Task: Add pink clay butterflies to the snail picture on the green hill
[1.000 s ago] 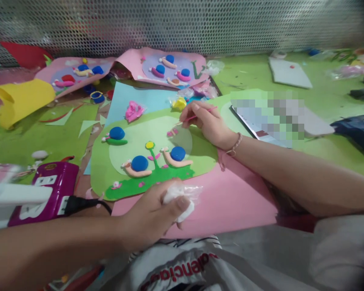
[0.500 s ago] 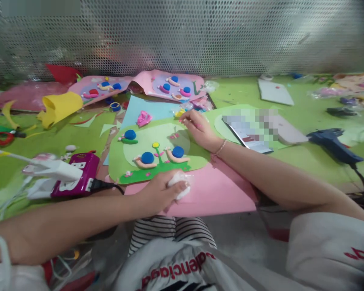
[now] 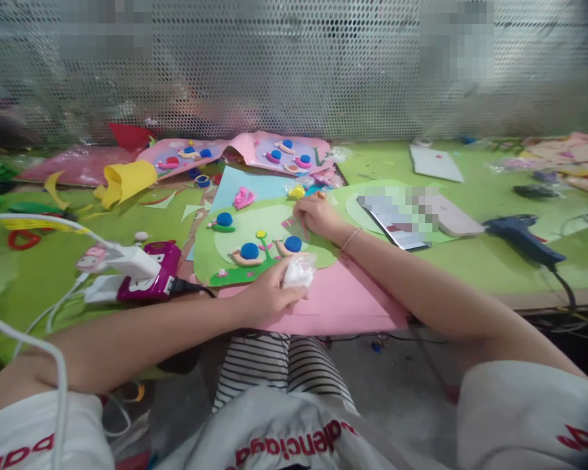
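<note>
- Head view: a second ago the right hand [image 3: 318, 215] held a pink stick slantwise; now its fingers are curled over the green sheet [image 3: 206, 261], and a slim pink thing [image 3: 304, 226] shows below them, though I cannot tell whether it is gripped.
- Left hand [image 3: 269, 294], partly closed, has hold of the white lump [image 3: 298, 274] in clear plastic, as before.
- Green sheet lies on the pink sheet [image 3: 357, 300] near the desk's [image 3: 500, 267] front edge, right hand over its right part, left hand along its near edge.
</note>
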### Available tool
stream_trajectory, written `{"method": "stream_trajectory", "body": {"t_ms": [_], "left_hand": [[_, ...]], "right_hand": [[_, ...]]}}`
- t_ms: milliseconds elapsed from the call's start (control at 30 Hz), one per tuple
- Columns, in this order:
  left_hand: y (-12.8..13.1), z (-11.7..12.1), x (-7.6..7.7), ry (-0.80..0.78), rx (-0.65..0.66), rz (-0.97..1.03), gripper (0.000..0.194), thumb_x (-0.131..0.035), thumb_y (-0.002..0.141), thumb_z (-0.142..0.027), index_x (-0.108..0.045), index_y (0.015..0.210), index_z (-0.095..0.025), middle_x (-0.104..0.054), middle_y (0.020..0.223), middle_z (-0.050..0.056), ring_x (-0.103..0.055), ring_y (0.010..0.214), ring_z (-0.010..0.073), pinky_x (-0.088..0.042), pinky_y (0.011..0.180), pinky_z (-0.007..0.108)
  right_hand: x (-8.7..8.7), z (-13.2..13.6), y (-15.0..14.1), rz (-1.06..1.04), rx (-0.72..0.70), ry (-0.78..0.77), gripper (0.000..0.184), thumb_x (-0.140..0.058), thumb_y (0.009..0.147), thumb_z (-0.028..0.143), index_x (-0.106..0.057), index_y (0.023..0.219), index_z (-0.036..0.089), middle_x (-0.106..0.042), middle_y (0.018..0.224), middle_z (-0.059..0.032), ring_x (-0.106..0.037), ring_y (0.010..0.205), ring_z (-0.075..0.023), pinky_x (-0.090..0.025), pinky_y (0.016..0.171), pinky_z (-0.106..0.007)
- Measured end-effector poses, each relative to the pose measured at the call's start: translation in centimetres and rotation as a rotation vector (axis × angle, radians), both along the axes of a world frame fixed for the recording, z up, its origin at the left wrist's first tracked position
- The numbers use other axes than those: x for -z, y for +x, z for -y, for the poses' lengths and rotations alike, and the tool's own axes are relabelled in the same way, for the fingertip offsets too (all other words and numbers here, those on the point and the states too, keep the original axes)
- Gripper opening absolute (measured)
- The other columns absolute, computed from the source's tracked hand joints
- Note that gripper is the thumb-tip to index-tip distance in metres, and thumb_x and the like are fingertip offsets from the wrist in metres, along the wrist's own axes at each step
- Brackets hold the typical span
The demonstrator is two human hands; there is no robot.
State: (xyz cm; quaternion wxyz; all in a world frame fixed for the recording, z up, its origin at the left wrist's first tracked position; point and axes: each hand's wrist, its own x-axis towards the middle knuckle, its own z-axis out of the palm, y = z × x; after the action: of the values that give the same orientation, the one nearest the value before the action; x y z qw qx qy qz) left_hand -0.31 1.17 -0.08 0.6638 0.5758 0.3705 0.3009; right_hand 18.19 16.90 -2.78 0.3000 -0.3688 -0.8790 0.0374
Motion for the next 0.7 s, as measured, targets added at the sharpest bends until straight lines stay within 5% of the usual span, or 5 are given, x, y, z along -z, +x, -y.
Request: {"method": "stream_trajectory", "body": {"t_ms": [167, 367, 500, 600, 700], "left_hand": [[0.3, -0.2, 0.0, 0.039, -0.048, 0.089, 0.037, -0.056, 0.083, -0.022, -0.044, 0.116, -0.011, -0.061, 0.08, 0.003, -0.053, 0.06, 0.0082, -0.045, 0.064, 0.026], [0.4, -0.6, -0.3, 0.054, -0.116, 0.114, 0.018, -0.05, 0.089, -0.02, -0.046, 0.104, -0.011, -0.06, 0.076, 0.002, -0.048, 0.054, 0.0058, -0.043, 0.057, 0.022], [0.6, -0.7, -0.1, 0.022, -0.126, 0.118, 0.017, -0.048, 0.089, -0.018, -0.044, 0.105, -0.013, -0.056, 0.078, 0.0, -0.038, 0.046, 0.0021, -0.038, 0.047, 0.02], [0.7, -0.6, -0.1, 0.004, -0.113, 0.112, 0.016, -0.047, 0.09, -0.02, -0.041, 0.104, -0.016, -0.052, 0.071, -0.004, -0.034, 0.039, 0.0009, -0.033, 0.04, 0.018], [0.7, -0.5, -0.2, 0.019, -0.116, 0.103, 0.011, -0.048, 0.09, -0.021, -0.04, 0.097, -0.017, -0.044, 0.056, -0.01, -0.032, 0.036, 0.0018, -0.032, 0.038, 0.017]], "right_hand": [[-0.4, 0.1, 0.2, -0.045, 0.039, -0.023, 0.027, -0.038, 0.065, 0.001, -0.061, 0.068, 0.014, -0.06, 0.059, -0.0047, -0.05, 0.062, -0.016, -0.038, 0.067, -0.029], [-2.2, 1.8, 0.4, -0.106, -0.092, -0.045, 0.026, -0.039, 0.071, 0.006, -0.063, 0.068, 0.016, -0.058, 0.057, -0.0023, -0.048, 0.054, -0.0132, -0.038, 0.061, -0.028], [-4.1, 3.9, 0.7, -0.179, -0.388, -0.124, 0.024, -0.038, 0.086, 0.017, -0.062, 0.084, 0.016, -0.055, 0.062, -0.0002, -0.047, 0.053, -0.011, -0.039, 0.055, -0.025], [-4.8, 4.9, 0.6, -0.1, -0.608, -0.223, 0.036, -0.035, 0.095, 0.035, -0.056, 0.072, 0.015, -0.053, 0.058, 0.0005, -0.047, 0.05, -0.0081, -0.038, 0.05, -0.021], [-4.8, 5.4, 0.0, -0.042, -0.657, -0.206, 0.04, -0.044, 0.092, 0.041, -0.046, 0.06, 0.016, -0.042, 0.05, 0.0044, -0.037, 0.043, -0.0045, -0.029, 0.042, -0.018]]}}
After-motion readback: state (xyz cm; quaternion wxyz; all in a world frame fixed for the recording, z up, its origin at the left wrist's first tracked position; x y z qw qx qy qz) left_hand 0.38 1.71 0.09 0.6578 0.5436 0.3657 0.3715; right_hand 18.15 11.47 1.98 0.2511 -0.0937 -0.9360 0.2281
